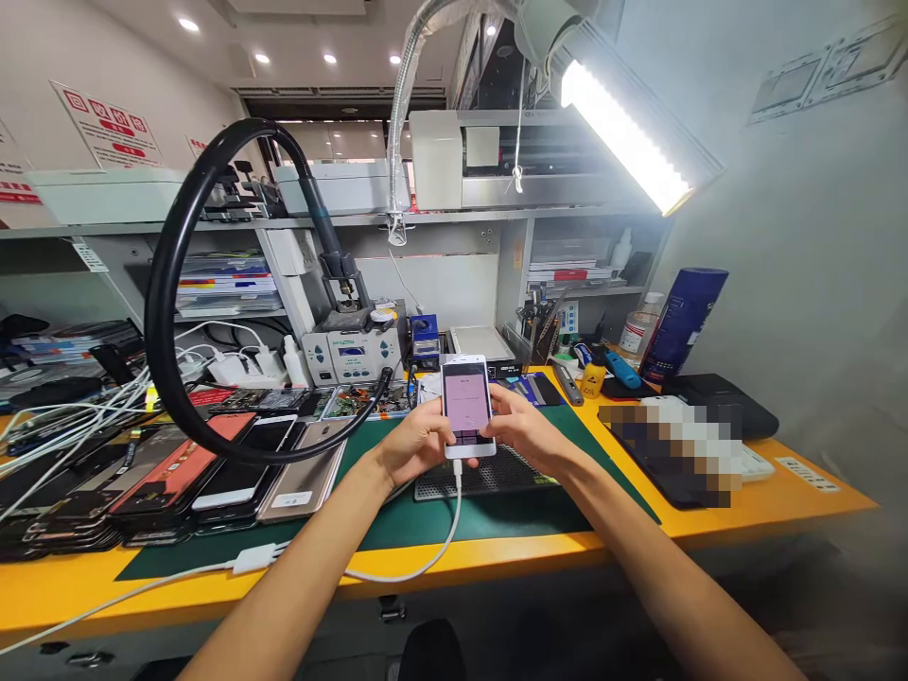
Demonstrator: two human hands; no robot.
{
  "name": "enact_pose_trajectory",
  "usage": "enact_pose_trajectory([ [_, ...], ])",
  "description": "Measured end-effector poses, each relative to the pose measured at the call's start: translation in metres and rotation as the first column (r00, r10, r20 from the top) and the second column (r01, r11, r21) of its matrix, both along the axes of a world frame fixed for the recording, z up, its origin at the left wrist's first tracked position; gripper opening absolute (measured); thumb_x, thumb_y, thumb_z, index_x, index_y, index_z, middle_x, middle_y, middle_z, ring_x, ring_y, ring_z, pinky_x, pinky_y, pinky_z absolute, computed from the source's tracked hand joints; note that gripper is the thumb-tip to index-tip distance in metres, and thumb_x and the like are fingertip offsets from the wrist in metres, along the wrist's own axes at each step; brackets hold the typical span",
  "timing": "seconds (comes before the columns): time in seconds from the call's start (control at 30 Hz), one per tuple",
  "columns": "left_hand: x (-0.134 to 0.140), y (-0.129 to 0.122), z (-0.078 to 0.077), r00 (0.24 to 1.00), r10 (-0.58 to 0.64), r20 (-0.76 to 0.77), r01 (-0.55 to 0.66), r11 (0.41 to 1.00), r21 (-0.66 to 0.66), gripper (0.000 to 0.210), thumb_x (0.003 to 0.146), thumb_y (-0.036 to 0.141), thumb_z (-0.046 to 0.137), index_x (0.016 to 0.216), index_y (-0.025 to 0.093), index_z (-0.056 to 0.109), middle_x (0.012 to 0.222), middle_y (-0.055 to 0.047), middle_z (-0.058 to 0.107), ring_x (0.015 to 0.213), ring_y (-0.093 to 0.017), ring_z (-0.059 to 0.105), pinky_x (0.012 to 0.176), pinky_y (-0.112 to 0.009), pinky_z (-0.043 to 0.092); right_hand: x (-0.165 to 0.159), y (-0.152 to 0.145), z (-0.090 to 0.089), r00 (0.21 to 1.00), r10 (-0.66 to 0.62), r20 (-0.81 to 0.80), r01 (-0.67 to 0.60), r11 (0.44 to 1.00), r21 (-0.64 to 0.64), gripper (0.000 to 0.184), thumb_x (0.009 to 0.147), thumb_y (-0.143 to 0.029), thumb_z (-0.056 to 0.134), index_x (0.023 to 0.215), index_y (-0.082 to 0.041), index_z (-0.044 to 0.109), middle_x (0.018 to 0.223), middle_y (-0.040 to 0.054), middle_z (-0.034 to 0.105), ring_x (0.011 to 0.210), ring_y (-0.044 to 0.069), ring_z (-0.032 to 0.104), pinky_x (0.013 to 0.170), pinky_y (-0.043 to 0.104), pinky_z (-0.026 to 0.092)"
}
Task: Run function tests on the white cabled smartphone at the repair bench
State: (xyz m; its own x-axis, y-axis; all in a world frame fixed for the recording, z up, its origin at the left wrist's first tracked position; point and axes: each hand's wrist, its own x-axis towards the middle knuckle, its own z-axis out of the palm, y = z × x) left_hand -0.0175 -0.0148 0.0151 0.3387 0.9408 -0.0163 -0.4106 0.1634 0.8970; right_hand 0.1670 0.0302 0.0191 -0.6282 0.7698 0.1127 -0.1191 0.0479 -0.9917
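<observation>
A white smartphone point(468, 397) is held upright between both hands above the workbench, its screen lit pinkish. My left hand point(418, 437) grips the phone's left side, thumb near the lower screen. Around the right side closes my right hand point(517, 426), its thumb over the lower right of the screen. A white charging cable point(454, 530) is plugged into the phone's bottom edge and curves down to the left. Beneath the phone, a dark perforated plate point(432, 484) lies on the green mat point(511, 520).
Stacked phones and phone parts point(191, 473) cover the left side. A black flexible hose point(160, 284) loops over them from a grey rework station point(353, 355). At right stand a yellow bottle point(592, 380) and a blue canister point(685, 322). A lit lamp point(624, 132) hangs overhead.
</observation>
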Motion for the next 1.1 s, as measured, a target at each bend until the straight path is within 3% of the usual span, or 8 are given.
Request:
enact_pose_trajectory([
  [0.17,-0.0004,0.0036,-0.0041,1.000,-0.009,0.027,0.009,1.000,-0.004,0.058,0.065,0.003,0.060,0.122,0.013,0.066,0.111,-0.013,0.075,0.090,-0.028,0.072,0.065,-0.041,0.064,-0.0021,0.0022,-0.0007,1.000,-0.008,-0.010,0.007,0.998,-0.059,0.051,0.062,-0.021,0.066,0.112,-0.024,0.066,0.107,0.0049,0.070,0.093,0.022,0.060,0.066,0.030,0.046],
  [0.4,0.0011,0.0066,-0.0065,0.997,0.007,0.079,-0.003,0.999,-0.044,0.051,0.077,0.010,0.059,0.128,0.012,0.067,0.110,-0.015,0.076,0.095,-0.027,0.070,0.077,-0.044,0.063,-0.0021,0.0053,-0.0063,1.000,-0.024,-0.009,0.024,0.998,-0.050,0.043,0.065,-0.025,0.068,0.108,-0.025,0.066,0.114,0.0046,0.070,0.097,0.023,0.060,0.068,0.030,0.047],
  [0.6,0.0012,0.0064,-0.0043,0.998,0.000,0.067,0.005,0.997,-0.076,0.052,0.082,0.014,0.055,0.132,0.011,0.064,0.109,-0.016,0.075,0.095,-0.029,0.070,0.069,-0.042,0.063,-0.0024,0.0044,-0.0057,1.000,-0.004,-0.020,0.002,0.998,-0.056,0.044,0.067,-0.024,0.066,0.110,-0.025,0.066,0.118,0.0050,0.070,0.099,0.024,0.061,0.067,0.030,0.048],
  [0.87,0.0030,0.0066,-0.0041,0.998,0.061,0.010,-0.060,0.996,-0.065,0.042,0.083,0.018,0.062,0.125,0.013,0.067,0.114,-0.016,0.072,0.090,-0.030,0.069,0.057,-0.044,0.063,-0.0035,0.0033,-0.0053,0.999,0.012,-0.044,-0.014,0.998,-0.067,0.047,0.067,-0.020,0.066,0.114,-0.025,0.066,0.107,0.0039,0.071,0.090,0.021,0.062,0.063,0.030,0.049],
  [1.1,0.0018,0.0072,-0.0035,0.997,0.041,0.060,-0.036,0.996,-0.081,0.044,0.081,0.017,0.057,0.124,0.012,0.067,0.115,-0.017,0.072,0.090,-0.029,0.069,0.058,-0.045,0.063,-0.0036,0.0046,-0.0067,0.998,0.019,-0.053,-0.021,0.999,-0.045,0.048,0.066,-0.018,0.064,0.113,-0.024,0.066,0.108,0.0037,0.070,0.087,0.021,0.062,0.061,0.029,0.048],
])
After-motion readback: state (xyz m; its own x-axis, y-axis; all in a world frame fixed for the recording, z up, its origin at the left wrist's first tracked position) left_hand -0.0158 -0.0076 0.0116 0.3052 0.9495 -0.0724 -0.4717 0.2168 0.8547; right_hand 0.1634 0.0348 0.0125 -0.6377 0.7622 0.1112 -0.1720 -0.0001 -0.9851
